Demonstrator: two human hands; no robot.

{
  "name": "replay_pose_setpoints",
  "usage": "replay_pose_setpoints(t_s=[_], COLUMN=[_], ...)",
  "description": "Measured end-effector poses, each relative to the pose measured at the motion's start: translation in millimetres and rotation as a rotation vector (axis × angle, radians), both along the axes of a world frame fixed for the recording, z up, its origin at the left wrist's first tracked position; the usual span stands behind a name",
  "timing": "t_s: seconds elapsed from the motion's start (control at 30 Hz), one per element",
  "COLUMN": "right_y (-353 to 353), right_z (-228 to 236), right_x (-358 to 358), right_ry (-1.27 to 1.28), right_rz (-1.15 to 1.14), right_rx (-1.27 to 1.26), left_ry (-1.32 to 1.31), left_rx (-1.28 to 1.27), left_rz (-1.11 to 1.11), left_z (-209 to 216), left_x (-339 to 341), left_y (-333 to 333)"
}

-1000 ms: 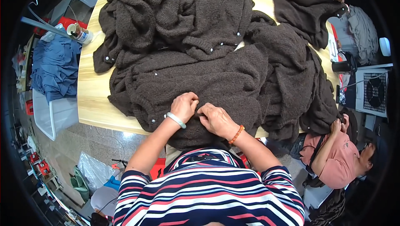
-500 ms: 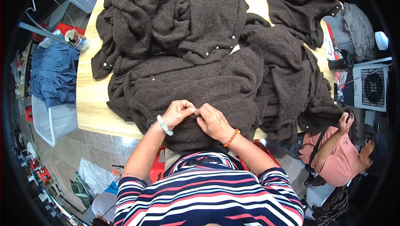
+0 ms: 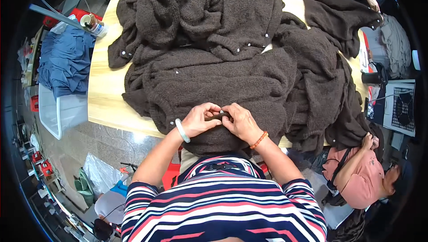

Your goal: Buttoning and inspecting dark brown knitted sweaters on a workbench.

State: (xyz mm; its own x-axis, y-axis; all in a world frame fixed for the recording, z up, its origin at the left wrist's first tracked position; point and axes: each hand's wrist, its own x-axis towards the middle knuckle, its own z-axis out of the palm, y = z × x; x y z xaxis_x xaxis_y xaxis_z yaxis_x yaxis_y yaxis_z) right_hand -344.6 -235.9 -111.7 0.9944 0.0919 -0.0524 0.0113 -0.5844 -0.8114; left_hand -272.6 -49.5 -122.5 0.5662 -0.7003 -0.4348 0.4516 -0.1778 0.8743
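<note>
A dark brown knitted garment (image 3: pixel 214 84) lies spread over the near side of the table, in front of my body. My left hand (image 3: pixel 201 119) pinches a raised fold of its edge between thumb and fingers. Right beside it, my right hand (image 3: pixel 241 121) grips the same edge, the fingertips nearly meeting. Between them shows a small shiny button (image 3: pixel 221 112). Another button (image 3: pixel 171 123) sits on the knit left of my left hand. The fingertips' undersides are hidden by the fabric.
More brown knitwear (image 3: pixel 249 10) is heaped on the pale wooden table (image 3: pixel 107 95). Blue garments (image 3: pixel 67 59) fill a white bin at the left, near a jar (image 3: pixel 96 27). A co-worker in pink (image 3: pixel 356 175) handles brown knit at the right; another person's hand (image 3: pixel 373 5) holds knit at the far right.
The whole view has shifted slightly. My hands have turned a little, and a folded edge with a button now shows between my fingers. The pink-clad co-worker's hands have moved lower.
</note>
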Motion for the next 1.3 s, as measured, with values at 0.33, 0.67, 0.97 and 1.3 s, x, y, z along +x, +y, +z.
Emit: replay_pose_setpoints(t_s=[0.33,0.67,0.97,1.3], right_y=[-5.4,-4.9,-8.3,-9.8], right_z=[1.4,-9.4,-14.9,-14.9], right_x=[4.7,-2.2,2.2,7.2], right_ry=[0.103,0.380,0.558,0.689], right_rz=[0.156,-0.119,-0.189,-0.301], right_rx=[0.009,0.389,0.638,0.856], left_ry=[-0.707,-0.571,-0.185,-0.065], left_rx=[0.202,0.203,0.112,-0.015], left_rz=[-0.008,0.004,0.100,0.199], left_z=[-12.6,-11.7,-21.2,-28.7], left_x=[-9.4,-8.2,-13.4,-13.5], left_y=[-4.1,-2.7,3.4,4.1])
